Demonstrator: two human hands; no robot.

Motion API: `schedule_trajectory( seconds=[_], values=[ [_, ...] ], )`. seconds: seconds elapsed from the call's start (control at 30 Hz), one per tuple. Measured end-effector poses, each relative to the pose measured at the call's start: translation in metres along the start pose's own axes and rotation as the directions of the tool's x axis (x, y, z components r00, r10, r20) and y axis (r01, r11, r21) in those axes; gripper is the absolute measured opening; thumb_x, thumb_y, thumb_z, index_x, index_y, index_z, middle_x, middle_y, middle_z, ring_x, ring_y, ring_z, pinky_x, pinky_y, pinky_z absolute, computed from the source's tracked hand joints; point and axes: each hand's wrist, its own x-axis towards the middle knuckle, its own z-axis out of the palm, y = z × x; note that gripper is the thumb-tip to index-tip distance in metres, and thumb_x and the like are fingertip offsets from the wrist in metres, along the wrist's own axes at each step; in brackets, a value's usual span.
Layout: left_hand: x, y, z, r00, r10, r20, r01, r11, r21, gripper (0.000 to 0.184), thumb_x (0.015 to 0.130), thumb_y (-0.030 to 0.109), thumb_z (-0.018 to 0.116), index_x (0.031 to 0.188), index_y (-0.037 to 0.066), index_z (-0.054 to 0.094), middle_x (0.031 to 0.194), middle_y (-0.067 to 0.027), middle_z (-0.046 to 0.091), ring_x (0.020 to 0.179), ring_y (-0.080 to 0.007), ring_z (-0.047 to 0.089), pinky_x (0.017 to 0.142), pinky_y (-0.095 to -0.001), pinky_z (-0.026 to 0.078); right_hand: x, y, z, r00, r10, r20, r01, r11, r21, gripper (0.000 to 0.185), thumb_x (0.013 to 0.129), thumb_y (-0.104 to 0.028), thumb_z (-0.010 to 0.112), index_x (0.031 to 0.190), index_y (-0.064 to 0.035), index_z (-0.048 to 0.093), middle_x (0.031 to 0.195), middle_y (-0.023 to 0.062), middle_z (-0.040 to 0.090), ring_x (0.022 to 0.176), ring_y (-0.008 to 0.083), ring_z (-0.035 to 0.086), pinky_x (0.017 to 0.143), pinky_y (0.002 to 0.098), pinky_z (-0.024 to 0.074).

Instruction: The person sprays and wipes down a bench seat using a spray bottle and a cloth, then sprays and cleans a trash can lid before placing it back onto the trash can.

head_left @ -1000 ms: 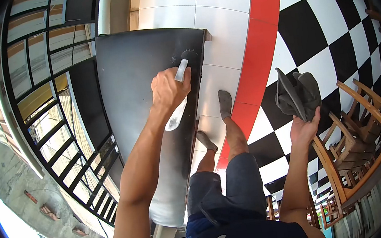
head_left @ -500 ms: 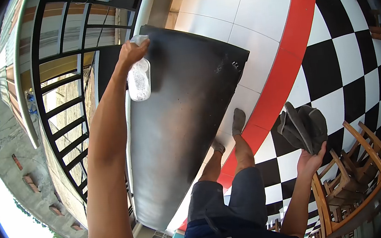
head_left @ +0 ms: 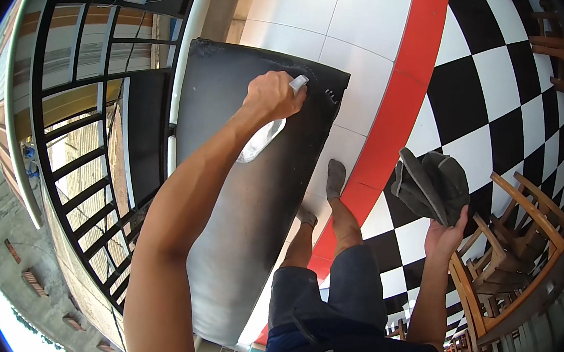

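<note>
A clear spray bottle (head_left: 263, 139) with a pale nozzle is in my left hand (head_left: 274, 96), its fingers wrapped round the neck. The bottle is over the far part of a long black surface (head_left: 261, 171), with its nozzle toward the right edge. Small wet-looking marks show on the surface near the nozzle and at its right corner. Off to the right, my right hand (head_left: 446, 233) grips a dark grey cloth (head_left: 433, 184) from below, over the checkered floor. The cloth is bunched and folded, and the thumb presses on its lower edge.
Black metal railing (head_left: 82, 173) runs along the left. A red floor strip (head_left: 392, 109) separates white tiles (head_left: 361, 13) from black-and-white checkered tiles (head_left: 499, 81). Wooden chairs (head_left: 504, 262) stand at the lower right. My feet in grey socks are beside the black surface.
My left hand has carried the bottle from the right edge to the far left corner, then back right. The view has shifted. My right hand keeps hold of the cloth.
</note>
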Motion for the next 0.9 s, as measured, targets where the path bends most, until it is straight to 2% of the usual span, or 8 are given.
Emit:
schedule_trajectory(
  seconds=[0.2,0.33,0.47,0.6,0.67,0.8,0.87,0.9],
  values=[
    [-0.052,0.008,0.016,0.995,0.046,0.093,-0.044,0.999,-0.027,0.030,0.088,0.031,0.063,0.081,0.002,0.069,0.079,-0.0205,0.068,0.082,-0.0409,0.066,0.072,-0.0505,0.053,-0.011,0.001,-0.009,1.000,0.014,-0.007,-0.014,1.000,-0.014,0.056,0.103,-0.036,0.052,0.142,0.0025,0.045,0.142,0.0146,0.053,0.128,0.0277,0.053,0.111,0.0401,0.0404],
    [-0.112,-0.067,0.036,0.926,0.123,-0.357,-0.161,0.984,-0.079,0.028,0.088,0.030,0.064,0.081,0.003,0.068,0.073,-0.0194,0.067,0.070,-0.0408,0.065,0.066,-0.0483,0.053,-0.017,0.007,-0.016,0.999,0.039,0.008,-0.038,0.999,-0.035,0.055,0.102,-0.036,0.053,0.141,0.0025,0.046,0.141,0.0145,0.054,0.127,0.0274,0.054,0.110,0.0396,0.0416],
    [-0.126,-0.140,0.000,0.926,-0.248,-0.285,0.218,0.967,-0.133,0.029,0.090,0.033,0.064,0.085,0.005,0.069,0.075,-0.0205,0.066,0.072,-0.0406,0.065,0.065,-0.0476,0.051,-0.029,0.016,-0.003,0.999,0.023,0.030,-0.021,0.997,-0.073,0.055,0.102,-0.036,0.053,0.141,0.0026,0.046,0.141,0.0150,0.054,0.127,0.0269,0.054,0.110,0.0396,0.0412],
    [-0.157,-0.185,0.027,0.911,-0.012,-0.413,0.008,1.000,-0.012,0.030,0.089,0.035,0.066,0.080,0.007,0.071,0.068,-0.0184,0.066,0.066,-0.0406,0.064,0.063,-0.0468,0.052,-0.052,0.028,0.013,0.991,-0.062,0.122,0.075,0.991,-0.108,0.056,0.103,-0.036,0.052,0.141,0.0031,0.045,0.142,0.0164,0.052,0.129,0.0277,0.052,0.112,0.0402,0.0394],
    [-0.195,-0.183,0.052,0.957,-0.192,-0.219,0.164,0.976,-0.140,0.031,0.089,0.034,0.066,0.078,0.006,0.069,0.069,-0.0183,0.066,0.063,-0.0410,0.063,0.063,-0.0477,0.052,-0.059,0.043,0.013,0.969,-0.140,0.205,0.175,0.971,-0.165,0.056,0.104,-0.036,0.049,0.144,0.0022,0.042,0.143,0.0181,0.050,0.131,0.0296,0.050,0.112,0.0415,0.0385],
    [-0.292,-0.168,0.104,0.938,-0.103,-0.331,0.051,0.985,-0.162,0.023,0.085,0.028,0.072,0.085,0.005,0.065,0.085,-0.0099,0.064,0.081,-0.0304,0.062,0.060,-0.0452,0.051,-0.087,0.128,0.032,0.506,-0.152,0.849,0.804,0.440,-0.400,0.045,0.104,-0.023,0.041,0.137,0.0078,0.047,0.127,0.0303,0.055,0.116,0.0467,0.055,0.105,0.0465,0.0397],
    [-0.339,-0.161,0.111,0.915,-0.206,-0.347,0.082,0.936,-0.342,0.020,0.082,0.022,0.074,0.088,0.006,0.064,0.086,-0.0086,0.062,0.081,-0.0306,0.060,0.060,-0.0440,0.050,-0.102,0.190,0.083,0.106,0.234,0.966,0.989,0.078,-0.128,0.047,0.100,-0.025,0.040,0.133,0.0061,0.053,0.144,0.0294,0.043,0.136,0.0528,0.034,0.114,0.0595,0.0232],
    [-0.361,-0.161,0.114,0.879,-0.260,-0.400,0.067,0.898,-0.436,0.019,0.080,0.018,0.075,0.089,0.005,0.064,0.086,-0.0102,0.062,0.078,-0.0319,0.060,0.060,-0.0438,0.050,-0.128,0.231,0.120,0.048,0.245,0.968,0.997,-0.068,-0.032,0.052,0.097,-0.030,0.047,0.138,0.0011,0.051,0.157,0.0264,0.028,0.145,0.0528,0.016,0.115,0.0670,0.0101]
  ],
)
